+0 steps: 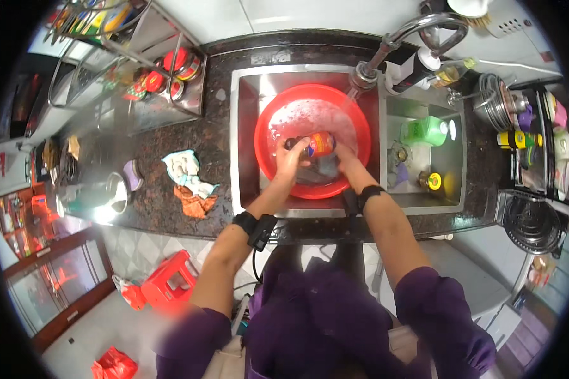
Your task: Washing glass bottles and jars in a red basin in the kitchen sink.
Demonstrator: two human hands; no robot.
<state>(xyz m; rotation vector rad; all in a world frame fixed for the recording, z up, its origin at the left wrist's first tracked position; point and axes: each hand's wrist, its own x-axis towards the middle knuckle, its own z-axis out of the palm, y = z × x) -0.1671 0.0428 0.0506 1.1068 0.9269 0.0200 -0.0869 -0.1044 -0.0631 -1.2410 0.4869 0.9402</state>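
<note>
A jar point(321, 144) with a red-and-orange label and a dark end lies sideways over a red plastic basin point(265, 163). My left hand point(291, 158) grips it near the dark end, thumb on top. Against the jar's other end is my right hand point(346, 159); its fingers are partly hidden, so its grip is unclear. Below both hands, a dark patch point(320, 168), perhaps a cloth, shows in the basin. Foamy water point(303, 113) fills the basin, which stands in the left bowl of a steel sink point(235, 142).
A chrome faucet point(366, 76) leans over the basin's back right. The right sink bowl holds a green plastic bottle point(424, 131) and a yellow-lidded jar point(434, 181). Crumpled cloths point(189, 175) lie on the counter at left. Behind them stands a metal rack point(182, 102) with red-lidded jars.
</note>
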